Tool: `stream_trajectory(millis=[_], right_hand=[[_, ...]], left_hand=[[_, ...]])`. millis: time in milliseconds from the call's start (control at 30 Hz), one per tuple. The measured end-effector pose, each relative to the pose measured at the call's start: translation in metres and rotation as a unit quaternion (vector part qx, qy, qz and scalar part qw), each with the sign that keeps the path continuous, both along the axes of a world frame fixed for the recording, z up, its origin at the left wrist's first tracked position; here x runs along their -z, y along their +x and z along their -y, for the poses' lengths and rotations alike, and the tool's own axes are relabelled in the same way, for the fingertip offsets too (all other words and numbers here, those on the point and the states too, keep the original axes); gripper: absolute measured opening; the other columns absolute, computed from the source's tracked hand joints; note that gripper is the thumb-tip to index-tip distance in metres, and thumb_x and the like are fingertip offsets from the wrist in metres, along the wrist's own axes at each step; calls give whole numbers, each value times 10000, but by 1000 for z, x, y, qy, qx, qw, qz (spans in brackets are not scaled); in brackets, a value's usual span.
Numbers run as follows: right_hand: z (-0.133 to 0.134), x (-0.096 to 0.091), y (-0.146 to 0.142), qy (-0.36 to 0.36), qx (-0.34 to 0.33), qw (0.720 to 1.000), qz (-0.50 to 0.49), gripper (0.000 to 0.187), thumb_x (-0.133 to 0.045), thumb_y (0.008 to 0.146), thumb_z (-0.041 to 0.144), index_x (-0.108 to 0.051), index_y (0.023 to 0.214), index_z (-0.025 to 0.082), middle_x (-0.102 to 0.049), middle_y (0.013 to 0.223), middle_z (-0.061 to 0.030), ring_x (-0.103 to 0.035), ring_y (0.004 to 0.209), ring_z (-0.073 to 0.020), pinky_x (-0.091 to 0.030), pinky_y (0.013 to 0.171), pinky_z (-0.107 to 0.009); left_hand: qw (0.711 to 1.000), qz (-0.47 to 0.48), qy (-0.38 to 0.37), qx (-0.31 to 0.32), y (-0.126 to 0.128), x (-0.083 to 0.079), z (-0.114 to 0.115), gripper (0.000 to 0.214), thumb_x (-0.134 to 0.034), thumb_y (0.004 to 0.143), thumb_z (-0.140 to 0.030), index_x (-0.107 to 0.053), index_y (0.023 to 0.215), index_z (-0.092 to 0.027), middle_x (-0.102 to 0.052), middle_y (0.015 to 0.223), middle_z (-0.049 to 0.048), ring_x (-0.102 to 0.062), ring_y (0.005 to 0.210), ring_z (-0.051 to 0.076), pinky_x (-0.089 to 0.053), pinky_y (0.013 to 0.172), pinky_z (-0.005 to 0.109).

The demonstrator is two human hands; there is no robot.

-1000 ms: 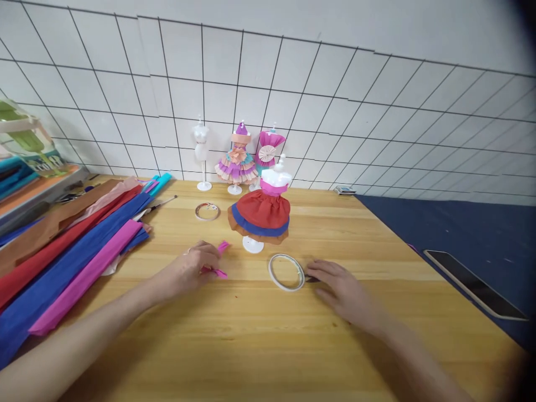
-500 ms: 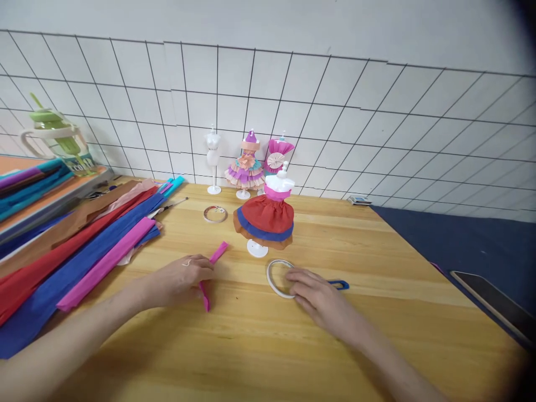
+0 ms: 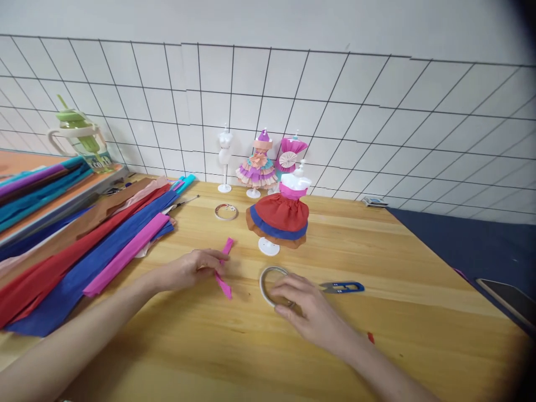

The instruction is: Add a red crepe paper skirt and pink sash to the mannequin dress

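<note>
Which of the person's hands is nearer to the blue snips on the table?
Right. The right hand rests on the tape ring, just left of the blue snips; the left hand pinches the pink paper strip farther left.

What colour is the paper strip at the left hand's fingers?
The paper strip is bright pink; the head view shows it.
</note>
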State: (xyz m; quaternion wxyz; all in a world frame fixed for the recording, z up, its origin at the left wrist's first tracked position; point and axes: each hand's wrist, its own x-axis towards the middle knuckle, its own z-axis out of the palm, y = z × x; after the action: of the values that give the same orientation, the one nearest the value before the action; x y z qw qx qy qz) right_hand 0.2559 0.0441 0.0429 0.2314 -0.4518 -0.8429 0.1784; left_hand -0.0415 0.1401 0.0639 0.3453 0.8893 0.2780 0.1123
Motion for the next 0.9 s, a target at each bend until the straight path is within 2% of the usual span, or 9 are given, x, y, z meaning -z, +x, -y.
stream_trajectory(millis=[67, 200, 333, 433, 500, 567, 700, 800, 900], right_hand=[[-5, -4, -7, -1, 9, 999, -47, 141, -548, 865, 132, -655, 947, 173, -681, 996, -95, -622, 942, -218, -498, 812, -356], [-21, -7, -20, -5, 31, 997, -65, 185, -504, 851, 96, -662, 919, 163, -689, 929, -95, -645, 878, -210, -509, 781, -344], [-30, -6, -30, -7, 22, 998, -56, 210, -510, 820, 66, -672, 894, 178, -696, 889, -77, -660, 837, -201, -523, 758, -326], [-30, -4, -37, -7, 14, 998, -53, 225, -519, 807, 48, -678, 886, 187, -702, 884, -62, -665, 831, -187, -532, 751, -305], [-29, -3, -40, -6, 9, 999, -53, 240, -520, 804, 42, -681, 904, 190, -705, 901, -62, -665, 848, -185, -537, 767, -308], [-29, -7, -42, 4, 9, 998, -56, 279, -508, 811, 43, -677, 976, 192, -700, 990, -79, -655, 918, -192, -534, 819, -331], [-28, -24, -39, 37, 9, 997, -61, 374, -534, 833, 107, -609, 1192, 175, -609, 1271, -143, -545, 1195, -251, -443, 1009, -446], [-25, -35, -38, -41, 2, 995, -86, 440, -619, 829, 198, -570, 1266, 180, -621, 1285, -135, -552, 1200, -261, -438, 1015, -446], [-23, -38, -41, -171, 1, 974, -150, 317, -616, 817, 172, -655, 1132, 183, -731, 1021, -64, -664, 942, -204, -525, 837, -333]], left_hand=[[999, -19, -2, -43, -4, 0, 1, 338, -415, 883, -86, -716, 998, -188, -628, 1277, 88, -606, 1143, 192, -472, 927, 274], [975, -96, 28, -200, -3, 2, 5, 318, -419, 876, -144, -692, 1038, -151, -705, 1112, 105, -656, 995, 213, -491, 855, 298], [967, -126, 43, -218, 13, 9, 8, 260, -475, 876, -234, -666, 1040, -169, -729, 970, 83, -675, 869, 215, -488, 757, 290], [960, -157, 69, -222, 29, 21, 7, 180, -557, 825, -272, -649, 936, -163, -702, 837, 85, -665, 761, 240, -465, 650, 294], [958, -169, 94, -211, 38, 28, 6, 127, -549, 813, -210, -632, 893, -157, -683, 853, 100, -661, 778, 252, -454, 650, 296], [962, -169, 114, -182, 44, 32, 7, 161, -507, 812, -120, -625, 914, -160, -674, 882, 101, -658, 813, 245, -453, 676, 291], [978, -132, 144, -68, 45, 20, 17, 295, -510, 812, -39, -604, 1041, -199, -666, 903, 60, -638, 837, 195, -451, 722, 252], [984, -38, 168, 35, 44, 3, 25, 186, -455, 912, -104, -598, 1000, -183, -650, 881, 59, -619, 791, 169, -444, 696, 237], [987, 56, 131, 78, 46, -10, 29, 167, -445, 954, -167, -611, 960, -177, -662, 931, 60, -623, 816, 149, -442, 716, 219]])
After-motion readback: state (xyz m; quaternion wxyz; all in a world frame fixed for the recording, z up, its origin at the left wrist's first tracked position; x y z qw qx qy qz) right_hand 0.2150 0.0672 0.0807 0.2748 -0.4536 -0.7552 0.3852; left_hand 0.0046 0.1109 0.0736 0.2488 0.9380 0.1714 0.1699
